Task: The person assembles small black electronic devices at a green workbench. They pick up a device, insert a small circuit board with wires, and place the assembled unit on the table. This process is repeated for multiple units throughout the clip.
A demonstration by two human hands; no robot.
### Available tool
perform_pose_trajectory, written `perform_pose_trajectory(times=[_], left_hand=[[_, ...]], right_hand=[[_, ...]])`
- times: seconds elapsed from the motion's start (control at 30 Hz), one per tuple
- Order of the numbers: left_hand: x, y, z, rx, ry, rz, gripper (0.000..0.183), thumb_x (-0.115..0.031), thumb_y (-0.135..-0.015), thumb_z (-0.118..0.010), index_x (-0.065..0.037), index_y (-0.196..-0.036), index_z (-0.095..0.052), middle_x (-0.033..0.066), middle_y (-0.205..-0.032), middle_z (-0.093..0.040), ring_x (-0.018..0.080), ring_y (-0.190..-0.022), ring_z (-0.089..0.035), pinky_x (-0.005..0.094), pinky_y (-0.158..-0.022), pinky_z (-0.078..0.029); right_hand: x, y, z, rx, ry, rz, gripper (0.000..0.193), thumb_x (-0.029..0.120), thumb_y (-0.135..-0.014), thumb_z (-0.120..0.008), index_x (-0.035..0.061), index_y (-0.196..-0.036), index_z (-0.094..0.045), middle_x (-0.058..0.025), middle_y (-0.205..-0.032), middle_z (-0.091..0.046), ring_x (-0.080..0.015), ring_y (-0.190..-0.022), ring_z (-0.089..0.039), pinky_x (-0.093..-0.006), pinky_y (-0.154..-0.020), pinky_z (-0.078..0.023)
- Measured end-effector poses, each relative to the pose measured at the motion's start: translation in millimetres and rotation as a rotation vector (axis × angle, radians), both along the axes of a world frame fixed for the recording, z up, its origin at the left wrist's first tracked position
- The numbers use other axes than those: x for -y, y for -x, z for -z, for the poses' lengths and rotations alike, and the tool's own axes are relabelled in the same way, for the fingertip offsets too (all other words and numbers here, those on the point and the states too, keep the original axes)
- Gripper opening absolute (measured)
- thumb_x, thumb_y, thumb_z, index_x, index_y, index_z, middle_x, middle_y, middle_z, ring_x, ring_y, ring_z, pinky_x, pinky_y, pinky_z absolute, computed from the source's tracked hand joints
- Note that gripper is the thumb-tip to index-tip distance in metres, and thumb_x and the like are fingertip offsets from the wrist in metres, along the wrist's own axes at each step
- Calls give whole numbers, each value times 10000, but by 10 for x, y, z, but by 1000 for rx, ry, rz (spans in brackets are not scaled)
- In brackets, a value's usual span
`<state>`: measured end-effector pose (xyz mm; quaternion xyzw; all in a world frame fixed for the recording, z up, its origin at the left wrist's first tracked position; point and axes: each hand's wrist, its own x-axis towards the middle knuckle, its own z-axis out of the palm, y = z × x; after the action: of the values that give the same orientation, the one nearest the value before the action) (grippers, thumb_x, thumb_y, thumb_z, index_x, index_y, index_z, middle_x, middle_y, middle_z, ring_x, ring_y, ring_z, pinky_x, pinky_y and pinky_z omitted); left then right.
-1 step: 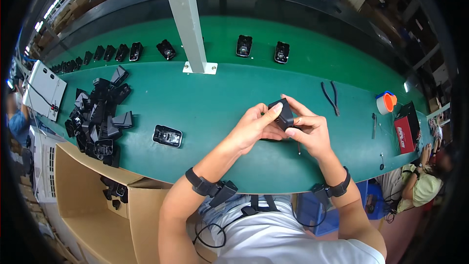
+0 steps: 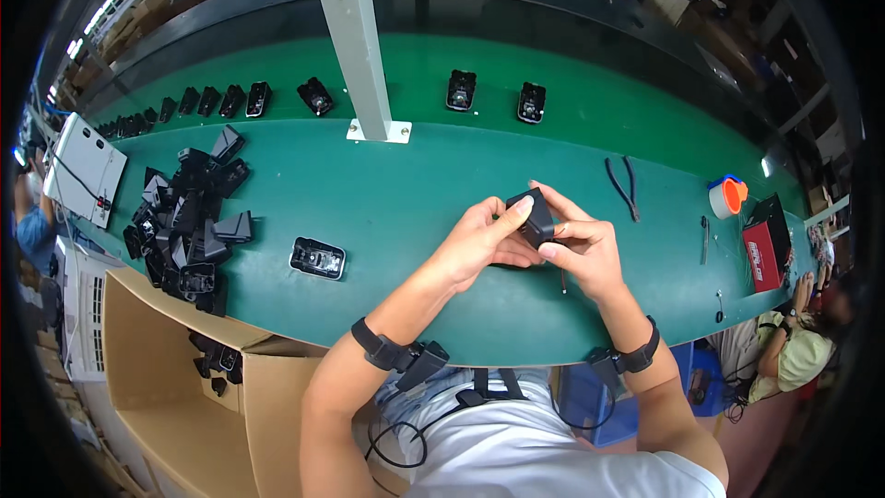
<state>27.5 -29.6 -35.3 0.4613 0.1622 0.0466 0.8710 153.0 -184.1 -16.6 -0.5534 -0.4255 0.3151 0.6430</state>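
In front of me, above the bench, my left hand point(image 2: 489, 238) and my right hand point(image 2: 590, 251) hold a small black plastic housing point(image 2: 535, 214) between them. My left thumb presses on its top face, while the right fingers and thumb grip its right side and lower end. A short thin wire point(image 2: 564, 284) hangs below the right hand. The underside of the housing is hidden by my fingers. To the left, an open black housing point(image 2: 318, 259) lies on the green bench top with its inside facing up.
A pile of black housings point(image 2: 189, 207) covers the bench's left end, above an open cardboard box point(image 2: 277, 406). A grey post point(image 2: 355, 46) rises at the bench's far edge. Beyond, more housings point(image 2: 461, 89) line a green strip. Pliers point(image 2: 632, 198) and a red box point(image 2: 761, 254) lie right.
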Motion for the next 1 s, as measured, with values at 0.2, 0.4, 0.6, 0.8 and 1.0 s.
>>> perform_pose_trajectory(times=[0.2, 0.4, 0.6, 0.8, 1.0], left_hand=[[-22, 24, -42, -53, -135, 62, 529, -569, -979, -557, -50, -977, -454, 192, -827, -711, 199, -649, -713, 259, -562, -567], [-237, 170, -145, -18, -574, -78, 464, -448, -998, -598, 5, -1097, -613, 145, -922, -719, 175, -861, -707, 285, -718, -551], [-521, 1032, -629, -208, -1398, -514, 378, -289, -919, -693, 9, -1146, -646, 150, -1038, -709, 271, -990, -688, 377, -887, -514], [-533, 1685, -234, -741, -1701, -601, 539, -375, -854, -738, -26, -1243, -604, 202, -1264, -605, 397, -1232, -516, 448, -1021, -431], [-477, 1936, -18, -697, -1619, -585, 691, -200, -727, -845, -133, -1349, -550, 207, -1362, -487, 408, -1254, -470, 469, -1053, -416]], right_hand=[[17, -60, 35, -191, -19, -98, 157, 54, -804, -791, -42, -924, -761, -299, -1485, -447, -374, -1390, -438, -484, -1128, -352], [-134, -129, -218, 43, 68, -104, 233, 73, -805, -794, -61, -992, -757, -263, -1464, -492, -331, -1332, -506, -449, -1112, -381], [-474, -1325, -365, 992, 308, 213, 271, 181, -757, -807, 45, -992, -789, -201, -1445, -533, -359, -1253, -579, -393, -1073, -448], [-640, -2044, 142, 1289, 600, 228, 252, 169, -735, -787, 57, -961, -790, -177, -1454, -520, -346, -1306, -521, -417, -1077, -454], [-538, -1783, -25, 1563, 414, 288, 353, 143, -728, -760, 54, -1069, -743, -177, -1428, -524, -336, -1323, -494, -422, -1088, -441]])
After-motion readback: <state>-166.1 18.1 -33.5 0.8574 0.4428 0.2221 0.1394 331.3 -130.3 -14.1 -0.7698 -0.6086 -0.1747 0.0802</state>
